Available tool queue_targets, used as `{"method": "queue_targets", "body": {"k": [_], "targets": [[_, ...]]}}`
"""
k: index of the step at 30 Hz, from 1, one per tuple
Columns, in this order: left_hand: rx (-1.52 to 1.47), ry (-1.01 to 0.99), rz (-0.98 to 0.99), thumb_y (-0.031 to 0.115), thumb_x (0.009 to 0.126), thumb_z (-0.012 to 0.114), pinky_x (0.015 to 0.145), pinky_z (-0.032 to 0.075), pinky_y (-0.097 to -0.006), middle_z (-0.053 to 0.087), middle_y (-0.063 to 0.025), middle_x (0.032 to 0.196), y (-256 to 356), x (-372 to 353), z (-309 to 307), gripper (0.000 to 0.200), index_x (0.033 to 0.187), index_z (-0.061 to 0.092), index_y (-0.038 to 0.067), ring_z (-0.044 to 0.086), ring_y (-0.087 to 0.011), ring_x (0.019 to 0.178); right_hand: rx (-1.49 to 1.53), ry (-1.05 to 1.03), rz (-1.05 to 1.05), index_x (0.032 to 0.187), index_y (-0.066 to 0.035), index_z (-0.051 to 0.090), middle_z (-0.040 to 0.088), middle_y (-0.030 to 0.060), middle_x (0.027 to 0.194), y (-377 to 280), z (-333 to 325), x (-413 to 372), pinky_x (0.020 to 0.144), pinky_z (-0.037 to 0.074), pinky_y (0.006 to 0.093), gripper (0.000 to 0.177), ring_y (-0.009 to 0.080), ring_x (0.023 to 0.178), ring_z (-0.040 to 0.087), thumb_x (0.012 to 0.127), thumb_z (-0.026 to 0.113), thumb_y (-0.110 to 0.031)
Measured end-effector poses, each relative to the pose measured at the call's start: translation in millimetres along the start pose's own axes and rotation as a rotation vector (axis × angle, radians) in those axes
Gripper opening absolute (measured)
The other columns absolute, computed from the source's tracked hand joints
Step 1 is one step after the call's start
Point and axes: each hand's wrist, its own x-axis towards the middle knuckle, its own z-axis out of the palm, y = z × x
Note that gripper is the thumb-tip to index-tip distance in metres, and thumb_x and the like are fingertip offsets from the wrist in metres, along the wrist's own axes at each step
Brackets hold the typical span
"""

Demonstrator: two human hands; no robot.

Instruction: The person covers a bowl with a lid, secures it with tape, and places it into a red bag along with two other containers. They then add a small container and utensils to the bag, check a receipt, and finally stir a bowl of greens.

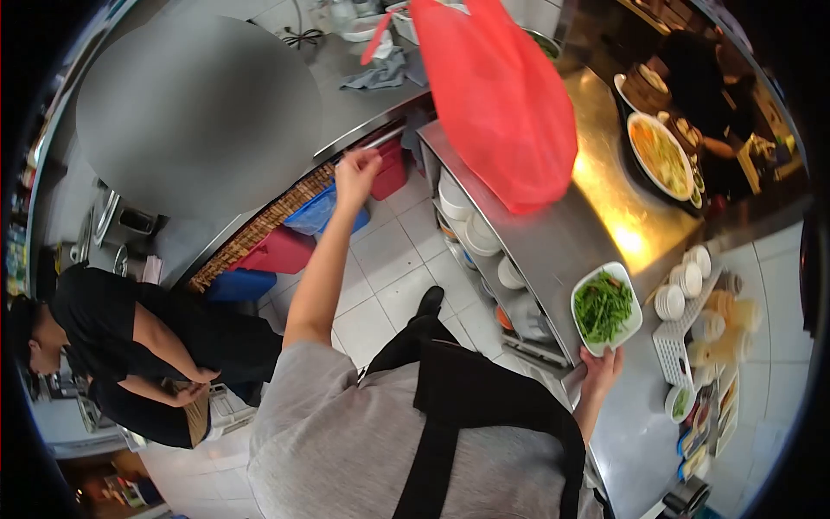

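My right hand (603,374) grips the near rim of a white square bowl (637,318) at the edge of the steel counter. Cut green leafy vegetables (603,307) fill the bowl. Out in front of me, my left hand (354,177) is raised over the floor, its fingers drawn together. Whether anything small is between those fingers cannot be made out. To the right of that hand, apart from it, a large red plastic bag (506,104) hangs over the counter.
Stacked white bowls (482,233) fill shelves under the steel counter (635,415). A noodle dish (661,156) sits on a dark tray beyond. Condiment jars (731,320) line the right side. Co-workers in black stand at left (173,337) and far right (692,78). Colored bins (272,251) stand under the opposite counter.
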Motion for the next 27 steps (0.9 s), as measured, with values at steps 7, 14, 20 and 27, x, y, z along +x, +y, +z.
{"method": "queue_targets", "body": {"k": [7,14,20,27], "targets": [[0.372,0.129,0.026,0.022,0.079,0.06,0.074,0.05,-0.0375,0.067,-0.0152,0.088,-81.9,179.3,-12.6,0.025,0.096,0.067,0.006,0.064,-0.0291,0.082,-0.063,0.063,-0.056,0.127,0.002,0.034,0.06,0.0168,0.094,1.5,18.2,-7.4,0.054,0.055,0.031,0.045,0.0245,0.069,0.065,0.088,0.048,-0.014],[0.772,-0.263,-0.002,0.016,0.076,0.054,0.079,0.047,-0.0352,0.062,-0.0181,0.107,-188.7,349.6,19.4,0.044,0.119,0.055,0.004,0.06,-0.03,0.093,-0.274,0.333,-0.116,0.118,0.004,0.048,0.06,0.0129,0.093,-10.8,45.9,-12.5,0.048,0.05,0.0262,0.035,0.0178,0.071,0.061,0.088,0.041,-0.014],[0.685,0.041,0.155,0.03,0.079,0.063,0.083,0.045,-0.0424,0.062,-0.0211,0.103,-226.5,337.5,35.6,0.043,0.107,0.06,-0.002,0.059,-0.036,0.096,-0.257,0.365,-0.1,0.124,0.008,0.042,0.062,0.019,0.09,-6.2,47.5,-18.2,0.049,0.055,0.0247,0.04,0.0222,0.066,0.065,0.087,0.04,-0.009],[-0.201,0.133,0.204,0.026,0.085,0.056,0.079,0.048,-0.0366,0.062,-0.0177,0.098,-84.0,233.4,-24.8,0.039,0.104,0.058,-0.009,0.059,-0.0269,0.087,-0.13,0.37,-0.088,0.123,0.01,0.039,0.062,0.0203,0.089,-9.6,55.0,-17.9,0.052,0.056,0.0274,0.042,0.024,0.064,0.065,0.086,0.041,-0.01]]}}
